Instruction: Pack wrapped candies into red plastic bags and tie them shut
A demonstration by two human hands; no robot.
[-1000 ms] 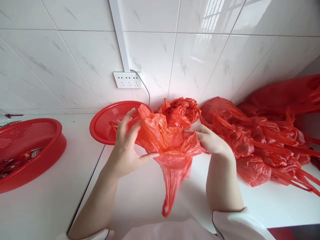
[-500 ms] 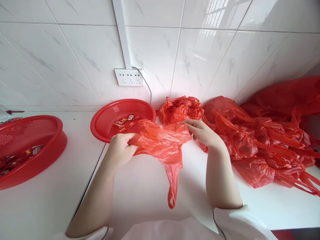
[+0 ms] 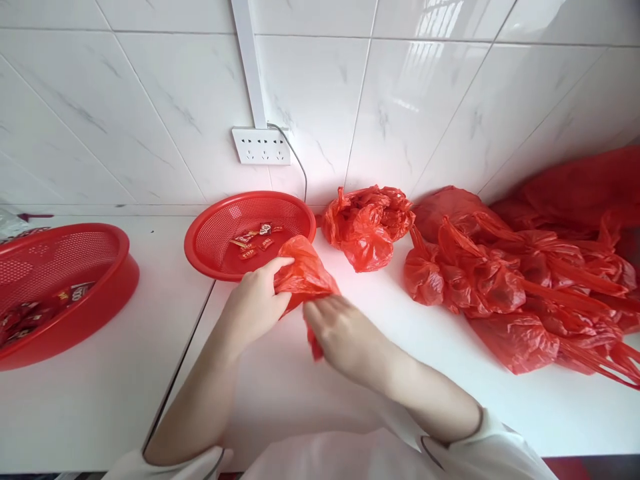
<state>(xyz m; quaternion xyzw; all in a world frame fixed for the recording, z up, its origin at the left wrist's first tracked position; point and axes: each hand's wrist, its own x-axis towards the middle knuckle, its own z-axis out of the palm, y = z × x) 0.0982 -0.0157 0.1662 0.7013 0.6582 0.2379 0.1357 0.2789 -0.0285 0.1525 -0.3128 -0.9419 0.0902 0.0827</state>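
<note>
Between my hands is a thin red plastic bag [image 3: 306,265], bunched up over the white table in front of the middle basket. My left hand [image 3: 257,303] pinches its left side between thumb and fingers. Wrapped round the lower right part of the bag is my right hand [image 3: 340,333], slightly smeared by motion; a bit of red plastic hangs below its fingers. Just behind the bag stands a red perforated plastic basket [image 3: 200,257] with several small wrapped snack packets [image 3: 249,253] in it.
A larger red basket [image 3: 113,293] with wrapped packets stands at the left. A crumpled heap of red bags [image 3: 370,230] lies near the wall. Several filled, red bags [image 3: 505,287] are piled at the right. A power socket strip [image 3: 261,146] is on the tiled wall.
My right hand has moved left and down, across to the bag's lower part. The bag, spread between both hands before, is now gathered and its hanging handle is mostly hidden.
</note>
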